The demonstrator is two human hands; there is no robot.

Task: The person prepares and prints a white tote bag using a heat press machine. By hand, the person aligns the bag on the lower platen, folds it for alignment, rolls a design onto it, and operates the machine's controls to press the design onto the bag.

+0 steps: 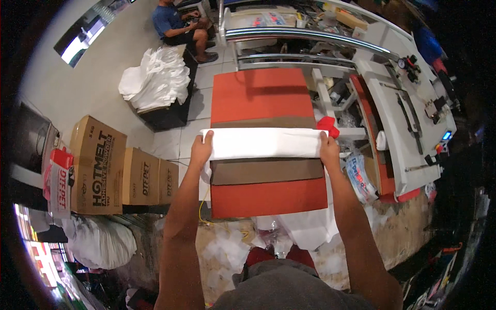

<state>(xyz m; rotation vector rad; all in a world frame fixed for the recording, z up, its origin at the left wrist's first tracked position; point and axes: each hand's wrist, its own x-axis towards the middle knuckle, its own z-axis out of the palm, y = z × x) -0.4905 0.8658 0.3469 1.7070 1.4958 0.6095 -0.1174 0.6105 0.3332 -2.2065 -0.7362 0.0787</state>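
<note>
Both my hands grip a white folded fabric strip (261, 142), stretched flat between them: my left hand (201, 146) at its left end, my right hand (329, 147) at its right end, each with fingers closed on it. The strip lies over or just above a brown sheet (266, 172) on an orange-red pad (261, 93), whose back and front parts show beyond the brown. A small red cloth (326, 126) lies behind my right hand.
A press machine (413, 134) stands at right, steel rails (310, 37) behind the pad. At left are cardboard boxes (139, 175) and a pile of white fabric (155, 77). A person in a blue shirt (170, 20) sits at the back left. Plastic and white material lie underneath.
</note>
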